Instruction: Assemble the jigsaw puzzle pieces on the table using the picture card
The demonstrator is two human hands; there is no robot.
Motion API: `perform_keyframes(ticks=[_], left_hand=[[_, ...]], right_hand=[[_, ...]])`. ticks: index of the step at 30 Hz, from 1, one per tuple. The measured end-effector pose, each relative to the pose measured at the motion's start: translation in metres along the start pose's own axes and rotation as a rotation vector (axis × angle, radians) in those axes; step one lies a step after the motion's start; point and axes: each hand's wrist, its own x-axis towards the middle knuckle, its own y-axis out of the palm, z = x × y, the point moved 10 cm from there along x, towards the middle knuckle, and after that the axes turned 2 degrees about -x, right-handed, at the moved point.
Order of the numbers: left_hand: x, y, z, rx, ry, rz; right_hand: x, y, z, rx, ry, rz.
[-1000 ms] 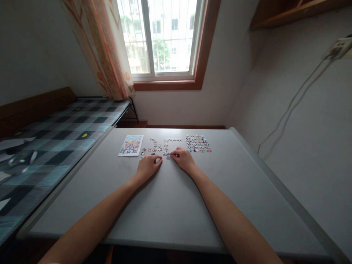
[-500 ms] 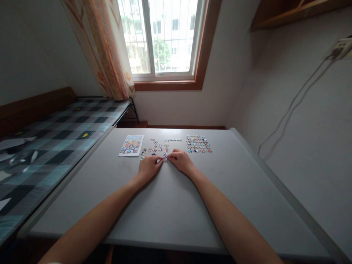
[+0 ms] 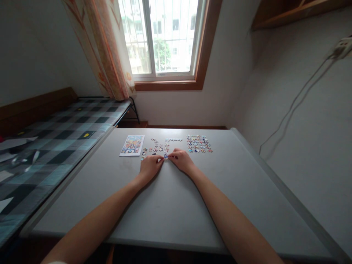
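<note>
Both hands meet at the lower end of a joined strip of jigsaw puzzle pieces [image 3: 166, 144], which runs down and also along the top to the right. My left hand [image 3: 150, 165] pinches the left side of a small puzzle piece [image 3: 165, 157] at that end. From the right, my right hand [image 3: 180, 158] has its fingertips closed on the same spot. Loose puzzle pieces [image 3: 156, 145] lie beyond my left hand, some partly hidden by it. A block of spread pieces [image 3: 199, 143] lies to the right of the strip.
A printed picture sheet [image 3: 132, 145] lies left of the pieces on the grey-white table [image 3: 165, 205]. A bed with a checked cover [image 3: 68, 126] stands along the left. A cable [image 3: 293, 104] hangs down the right wall, and a window [image 3: 165, 40] is ahead.
Both hands stay at the strip's lower end, with hardly any finger movement. The whole view has shifted very slightly.
</note>
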Motion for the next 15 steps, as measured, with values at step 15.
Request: perform_keyframes(ticks=[15], left_hand=[[0.0006, 0.0014, 0.0007, 0.013, 0.009, -0.005]], right_hand=[[0.0008, -0.0035, -0.0010, -0.008, 0.018, -0.023]])
